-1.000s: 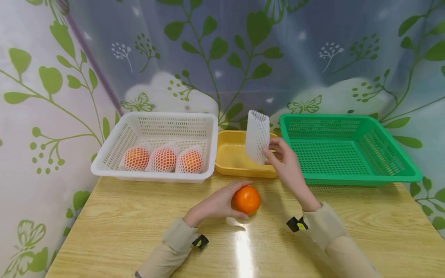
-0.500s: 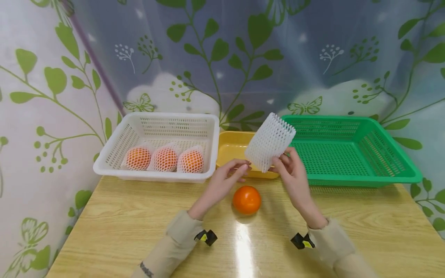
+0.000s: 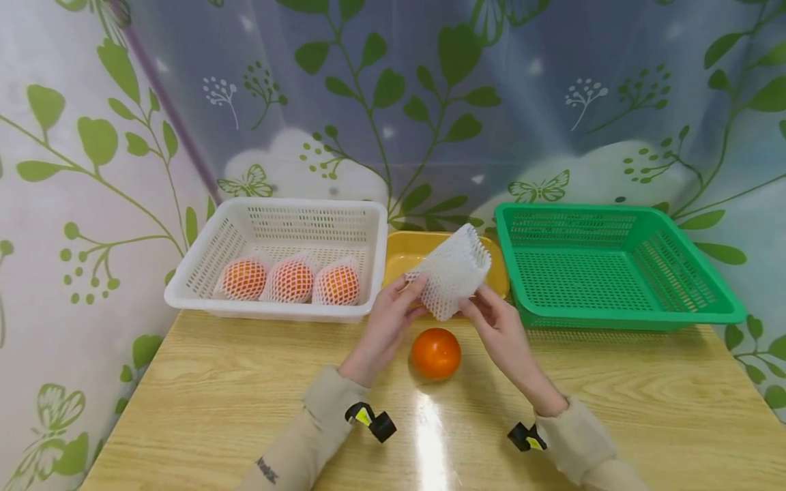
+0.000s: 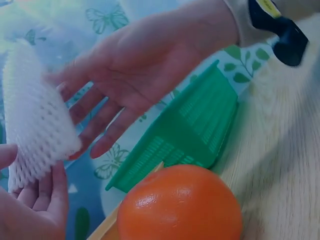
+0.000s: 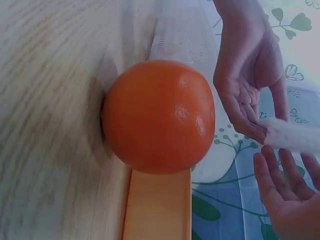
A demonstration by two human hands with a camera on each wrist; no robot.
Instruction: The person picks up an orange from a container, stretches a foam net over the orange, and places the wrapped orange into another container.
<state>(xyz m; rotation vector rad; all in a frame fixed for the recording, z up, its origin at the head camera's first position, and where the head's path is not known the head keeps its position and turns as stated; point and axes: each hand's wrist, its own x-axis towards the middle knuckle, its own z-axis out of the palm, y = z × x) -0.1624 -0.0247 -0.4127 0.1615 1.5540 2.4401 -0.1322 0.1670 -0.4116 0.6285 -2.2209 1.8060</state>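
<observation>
Both hands hold a white foam fruit net (image 3: 451, 273) above the front of the yellow tray (image 3: 405, 252). My left hand (image 3: 393, 317) pinches its lower left side between thumb and fingers. My right hand (image 3: 499, 322) pinches its lower right edge; in the left wrist view, several fingers of the right hand (image 4: 135, 75) extend beside the net (image 4: 40, 120). The net is tilted, its open end facing up and right. A smooth, glossy orange fruit (image 3: 436, 353) sits bare on the table just below the hands, touched by neither. It looms large in the right wrist view (image 5: 160, 117).
At the left, a white basket (image 3: 276, 310) holds three orange fruits (image 3: 291, 281) in foam nets. A green basket (image 3: 626, 317) stands at the right, with the yellow tray between them. The wooden table (image 3: 245, 382) meets a leaf-patterned curtain (image 3: 393, 150) at the back.
My left hand let go of the fruit and moved up to the net. My right hand brought the net lower and tilted it; both hands now hold it. The fruit stays put.
</observation>
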